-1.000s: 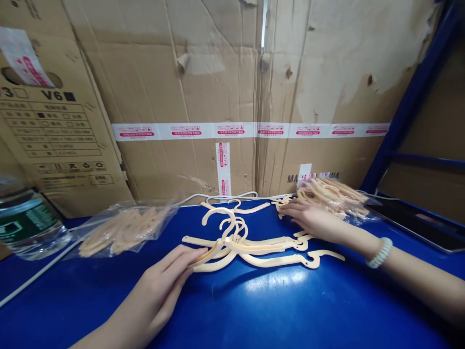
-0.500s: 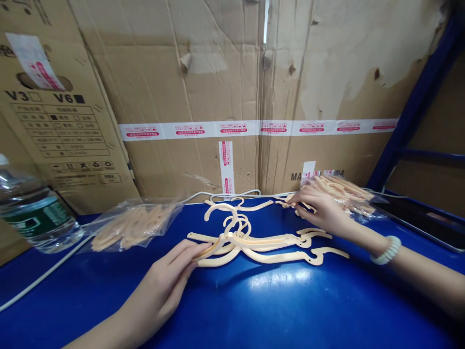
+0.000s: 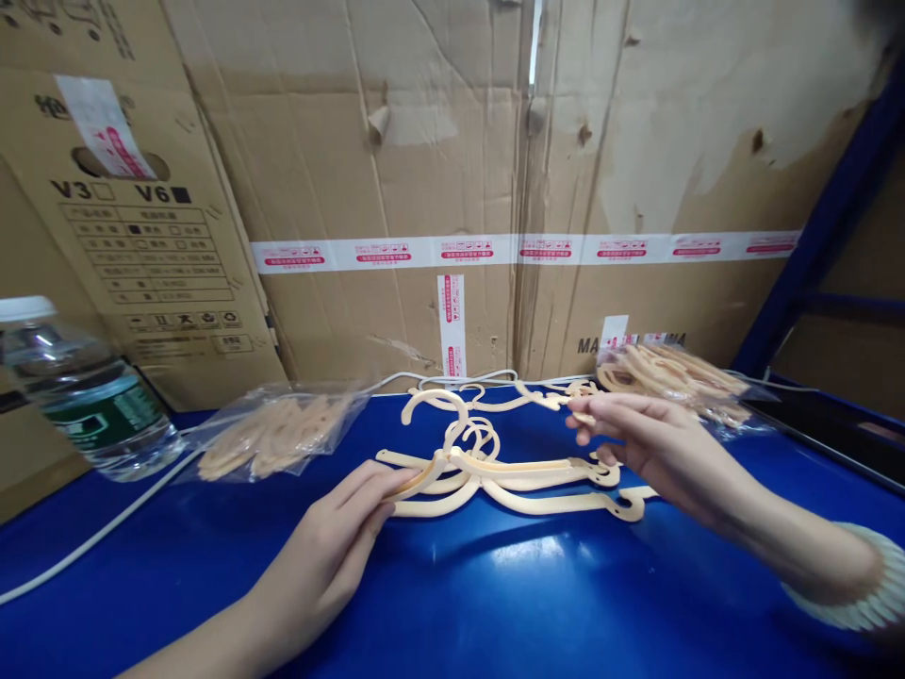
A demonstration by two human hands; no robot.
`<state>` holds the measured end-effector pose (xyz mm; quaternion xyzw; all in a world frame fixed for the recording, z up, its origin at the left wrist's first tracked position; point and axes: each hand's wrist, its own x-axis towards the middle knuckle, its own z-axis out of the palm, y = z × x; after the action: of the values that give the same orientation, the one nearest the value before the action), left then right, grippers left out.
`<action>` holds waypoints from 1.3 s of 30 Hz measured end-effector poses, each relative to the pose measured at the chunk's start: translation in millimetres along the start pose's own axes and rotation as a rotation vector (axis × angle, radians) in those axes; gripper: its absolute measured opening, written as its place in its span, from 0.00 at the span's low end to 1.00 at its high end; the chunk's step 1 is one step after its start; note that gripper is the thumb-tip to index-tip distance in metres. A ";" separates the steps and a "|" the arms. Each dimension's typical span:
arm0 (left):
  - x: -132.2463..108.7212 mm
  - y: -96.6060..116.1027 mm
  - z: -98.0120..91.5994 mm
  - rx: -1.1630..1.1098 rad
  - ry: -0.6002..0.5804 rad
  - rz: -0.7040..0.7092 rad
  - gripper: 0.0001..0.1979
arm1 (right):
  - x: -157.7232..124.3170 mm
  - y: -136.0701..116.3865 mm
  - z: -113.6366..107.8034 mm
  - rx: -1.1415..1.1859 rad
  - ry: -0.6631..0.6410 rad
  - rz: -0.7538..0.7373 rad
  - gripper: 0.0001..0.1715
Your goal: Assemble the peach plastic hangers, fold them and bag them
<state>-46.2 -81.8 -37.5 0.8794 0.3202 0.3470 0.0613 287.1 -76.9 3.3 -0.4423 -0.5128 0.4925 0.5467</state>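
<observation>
A pile of cream plastic hangers (image 3: 495,471) lies on the blue table (image 3: 495,604) in the middle. My left hand (image 3: 332,552) lies flat with fingers stretched out, its fingertips touching the left end of the pile. My right hand (image 3: 640,438) is raised just above the table to the right of the pile. Its fingers pinch the end of a single cream hanger (image 3: 495,401), which reaches left behind the pile. A clear bag of more hangers (image 3: 671,377) lies just behind this hand.
A second clear bag of hangers (image 3: 275,434) lies at the left, beside a water bottle (image 3: 85,391) and a white cable (image 3: 91,538). Taped cardboard boxes (image 3: 452,189) wall off the back. A dark tablet (image 3: 834,424) and a blue shelf post (image 3: 820,245) stand at the right.
My right hand has come away from the right-hand bag, lifting and moving toward me with one hanger pinched. My left hand has stayed on the pile's end. The view shifted slightly.
</observation>
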 end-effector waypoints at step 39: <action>-2.2 4.7 0.3 0.038 0.023 0.055 0.18 | -2.6 8.5 5.0 -0.014 -0.271 0.301 0.24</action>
<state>-44.7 -86.7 -37.4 0.8848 0.3031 0.3524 0.0315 281.5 -78.5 -5.0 -0.4472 -0.5132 0.6202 0.3899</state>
